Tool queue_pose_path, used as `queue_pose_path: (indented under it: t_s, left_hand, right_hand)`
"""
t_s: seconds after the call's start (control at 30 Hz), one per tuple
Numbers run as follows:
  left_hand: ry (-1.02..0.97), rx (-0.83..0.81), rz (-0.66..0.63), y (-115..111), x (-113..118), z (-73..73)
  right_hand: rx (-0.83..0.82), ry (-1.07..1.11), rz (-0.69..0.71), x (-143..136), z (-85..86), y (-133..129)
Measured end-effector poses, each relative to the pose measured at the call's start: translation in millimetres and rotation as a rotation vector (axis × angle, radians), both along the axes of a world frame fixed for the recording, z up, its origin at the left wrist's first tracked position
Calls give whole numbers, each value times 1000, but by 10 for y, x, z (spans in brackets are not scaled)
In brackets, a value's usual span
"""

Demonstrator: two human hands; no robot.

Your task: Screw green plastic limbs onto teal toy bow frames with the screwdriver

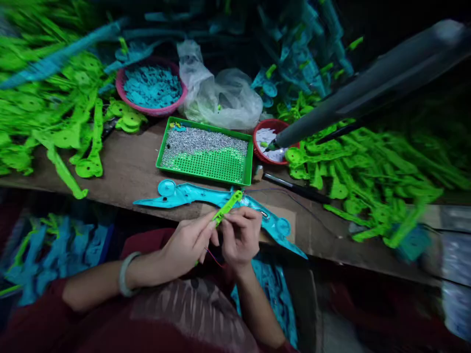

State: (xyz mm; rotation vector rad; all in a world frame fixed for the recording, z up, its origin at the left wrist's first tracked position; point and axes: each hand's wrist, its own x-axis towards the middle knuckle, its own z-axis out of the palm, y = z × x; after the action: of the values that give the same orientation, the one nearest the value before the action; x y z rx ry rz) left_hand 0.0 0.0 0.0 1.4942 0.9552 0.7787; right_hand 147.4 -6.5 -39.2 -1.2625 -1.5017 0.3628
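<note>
My left hand (186, 242) is closed around a narrow bright-green plastic part (231, 202), whose far end points up and to the right. Against the part's near side, my right hand (241, 239) has its fingers pinched together; what lies between the fingertips is hidden. A thin red-and-blue wire (214, 258) hangs between the two hands. Just beyond them, a blue bow-shaped plastic half (198, 193) lies on the bench, its inside facing up, with a small metal spring-like piece (264, 214) on its right arm.
Behind stands a green tray (217, 169) of small screws. Around it are a pink basket (123, 95) of blue pieces, a red basket (257, 149) of white pieces and a plastic bag (231, 98). A dark screwdriver (294, 186) lies right; a grey rod (368, 83) slants overhead. Green parts (55, 108) pile up.
</note>
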Motion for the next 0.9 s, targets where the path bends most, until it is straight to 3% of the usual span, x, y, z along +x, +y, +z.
queue_pose_path:
  t_s: [0.07, 0.17, 0.37, 0.43, 0.53, 0.6, 0.67, 0.77, 0.83, 0.9]
  left_hand:
    - [55, 104, 28, 46, 22, -3]
    - [130, 282, 53, 86, 37, -32]
    - [211, 574, -13, 130, -74, -132]
    - [172, 492, -32, 190, -123, -135]
    - [-42, 47, -10, 325, -161, -73]
    - [-277, -253, 125, 426, -195, 9]
    - [-503, -405, 307, 518, -288, 104]
    - [-571, -420, 482, 588, -588, 222]
    - [-417, -365, 519, 573, -865, 259]
    - [-244, -312, 511, 523, -1134, 260]
  right_hand:
    - [33, -26, -32, -17, 19, 2]
    - [-35, 120, -49, -51, 42, -11]
    - [-587, 877, 63, -94, 82, 56]
    - [-748, 974, 177, -100, 115, 178]
    - [-773, 902, 264, -118, 221, 387]
    - [-690, 753, 299, -125, 324, 472]
    - [-711, 599, 444, -106, 418, 495]
    - [-927, 431, 729, 3, 484, 489]
    - [-957, 290, 773, 117, 477, 507]
    - [-868, 127, 742, 235, 449, 544]
